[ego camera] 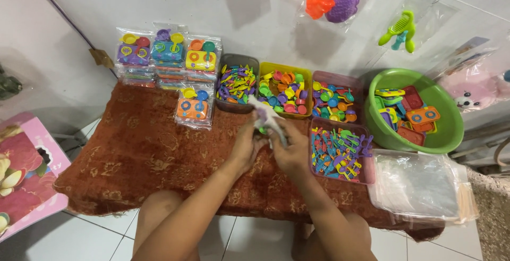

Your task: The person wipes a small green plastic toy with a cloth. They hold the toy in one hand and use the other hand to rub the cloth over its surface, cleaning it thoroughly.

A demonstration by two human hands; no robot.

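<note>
Both hands, left hand (245,145) and right hand (293,152), are clamped together on a clear bag (267,118); loose grip risks spilling toys onto the cloth (138,149).

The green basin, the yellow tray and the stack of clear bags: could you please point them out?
green basin (450,128), head view, right rim.
yellow tray (285,68), head view, far rim.
stack of clear bags (417,184), head view, middle of top bag.

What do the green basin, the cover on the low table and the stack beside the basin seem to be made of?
Green basin: probably moulded plastic, smooth, with a slight sheen on its rim.
Table cover: woven cloth, rust-brown with a gold pattern, matte, draping at the edge.
Stack of bags: thin clear plastic film, glossy and crinkled.
</note>
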